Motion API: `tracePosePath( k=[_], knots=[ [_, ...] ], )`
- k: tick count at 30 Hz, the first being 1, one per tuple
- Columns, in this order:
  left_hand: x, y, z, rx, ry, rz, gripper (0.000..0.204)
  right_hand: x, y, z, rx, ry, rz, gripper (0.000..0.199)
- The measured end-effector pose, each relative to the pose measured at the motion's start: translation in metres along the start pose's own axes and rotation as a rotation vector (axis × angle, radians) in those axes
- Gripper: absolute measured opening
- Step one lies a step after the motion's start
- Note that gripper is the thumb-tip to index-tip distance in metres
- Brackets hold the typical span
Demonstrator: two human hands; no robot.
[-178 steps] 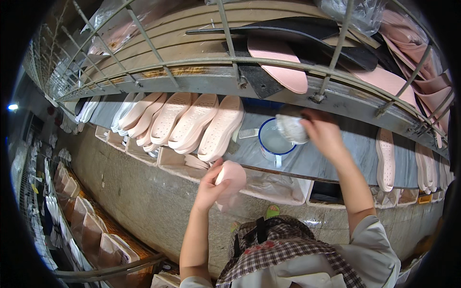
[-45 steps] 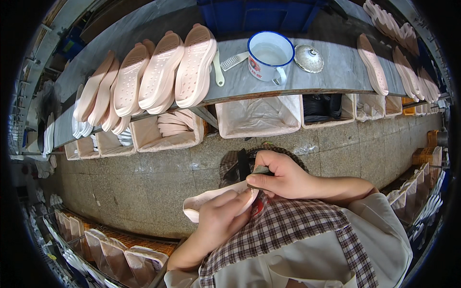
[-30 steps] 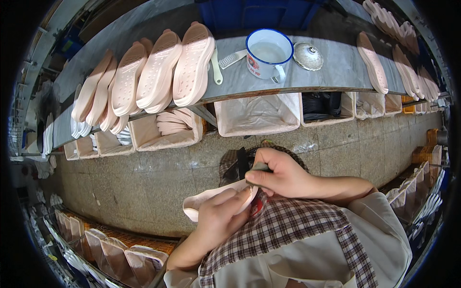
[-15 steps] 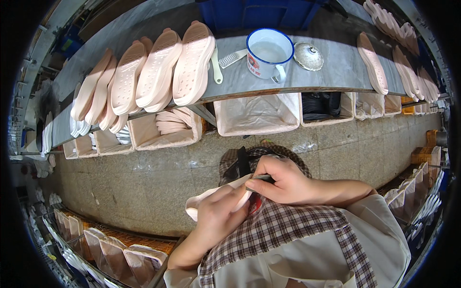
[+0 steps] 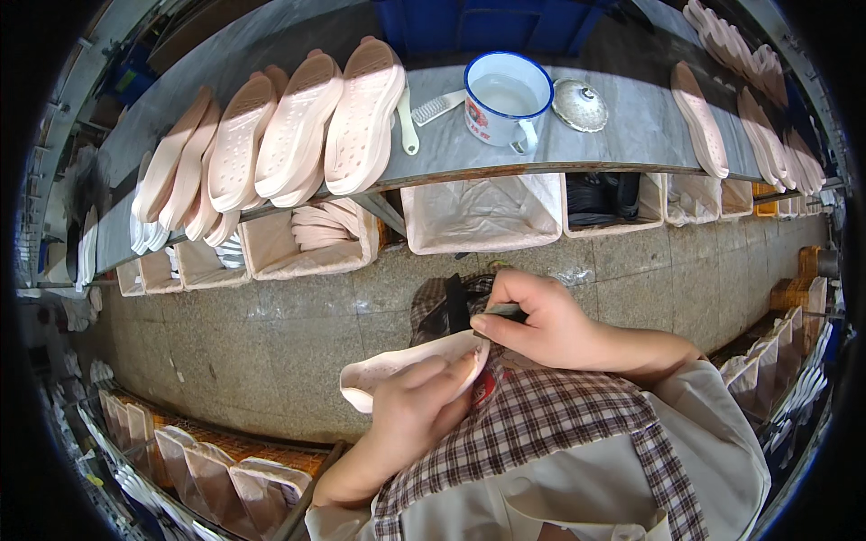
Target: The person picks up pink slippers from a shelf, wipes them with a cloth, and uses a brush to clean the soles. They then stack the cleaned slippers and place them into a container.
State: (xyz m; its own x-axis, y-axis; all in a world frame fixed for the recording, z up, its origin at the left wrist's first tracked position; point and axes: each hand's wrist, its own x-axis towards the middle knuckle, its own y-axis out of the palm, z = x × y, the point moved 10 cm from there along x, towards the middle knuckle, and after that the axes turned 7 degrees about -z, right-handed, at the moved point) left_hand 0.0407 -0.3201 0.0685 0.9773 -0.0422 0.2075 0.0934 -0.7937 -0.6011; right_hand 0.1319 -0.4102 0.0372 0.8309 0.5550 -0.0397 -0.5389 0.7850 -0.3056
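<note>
Left hand: the left hand (image 5: pixel 410 410) has its grip closed around the pink sole (image 5: pixel 406 365), fingers wrapped over its near end, above the plaid apron (image 5: pixel 550 424).
Right hand: the right hand (image 5: pixel 541 320) pinches a small dark tool (image 5: pixel 502 313), its tip at the sole's right end.
Sole: held in front of the person's chest, well apart from the table (image 5: pixel 631 126).
Table: carries a row of pink soles (image 5: pixel 298 135), a white mug (image 5: pixel 501 95), a lid (image 5: pixel 579 104) and a brush (image 5: pixel 424 113).

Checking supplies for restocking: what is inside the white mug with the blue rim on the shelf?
The mug holds a pale, whitish liquid reaching well up its wall. Its lid lies off beside it. Anything beneath the liquid's surface is hidden.
</note>
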Motion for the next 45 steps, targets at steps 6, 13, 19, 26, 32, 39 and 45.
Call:
tracePosePath(
  k=[6, 13, 19, 26, 32, 39, 45],
  knots=[
    [-0.001, 0.0, 0.001, -0.042, -0.013, -0.024, 0.042, -0.006, 0.006, 0.017, -0.026, -0.15, 0.088, 0.018],
    [-0.002, 0.002, 0.001, -0.041, -0.013, -0.002, 0.045, -0.006, 0.009, 0.017, -0.048, -0.156, 0.114, 0.017],
    [-0.001, 0.001, 0.0, -0.048, -0.034, -0.008, 0.037, -0.005, 0.007, 0.017, -0.061, -0.146, 0.113, 0.017],
    [-0.001, 0.0, 0.004, -0.052, -0.043, -0.017, 0.044, -0.012, 0.004, 0.028, 0.035, -0.301, 0.098, 0.02],
    [-0.002, 0.001, 0.006, -0.066, -0.045, -0.024, 0.044, -0.016, 0.006, 0.029, -0.09, -0.4, 0.067, 0.021],
    [-0.001, 0.003, 0.006, -0.033, -0.048, 0.015, 0.042, -0.012, 0.006, 0.028, -0.095, -0.394, 0.043, 0.022],
    [0.002, 0.0, 0.004, -0.057, -0.038, -0.033, 0.042, -0.013, 0.004, 0.033, -0.126, -0.436, 0.042, 0.022]
  ],
)
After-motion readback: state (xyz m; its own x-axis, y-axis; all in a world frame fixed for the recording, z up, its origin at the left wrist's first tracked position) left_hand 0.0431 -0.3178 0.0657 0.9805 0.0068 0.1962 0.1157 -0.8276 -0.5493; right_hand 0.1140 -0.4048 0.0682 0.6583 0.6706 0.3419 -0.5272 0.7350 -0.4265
